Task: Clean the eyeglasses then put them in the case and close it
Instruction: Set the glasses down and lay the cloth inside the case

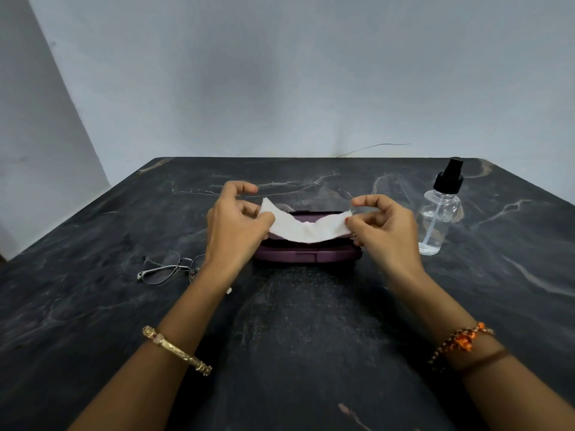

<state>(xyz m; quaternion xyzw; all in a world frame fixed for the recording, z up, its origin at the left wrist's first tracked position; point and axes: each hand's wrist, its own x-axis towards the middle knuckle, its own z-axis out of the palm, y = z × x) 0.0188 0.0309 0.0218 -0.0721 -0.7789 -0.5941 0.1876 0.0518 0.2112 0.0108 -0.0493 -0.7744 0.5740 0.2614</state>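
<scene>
A white cleaning cloth [306, 228] is stretched between both hands, sagging in the middle, just above a purple eyeglass case [306, 255] that lies on the table. My left hand [233, 228] pinches the cloth's left end and my right hand [384, 231] pinches its right end. The thin metal-framed eyeglasses [169, 269] rest on the table to the left of the case, partly hidden behind my left wrist. Whether the case lid is open or shut is hard to tell, since the cloth covers its top.
A clear spray bottle [438, 219] with a black pump top stands upright to the right of the case. The dark marble-patterned table [305, 337] reaches back to a pale wall.
</scene>
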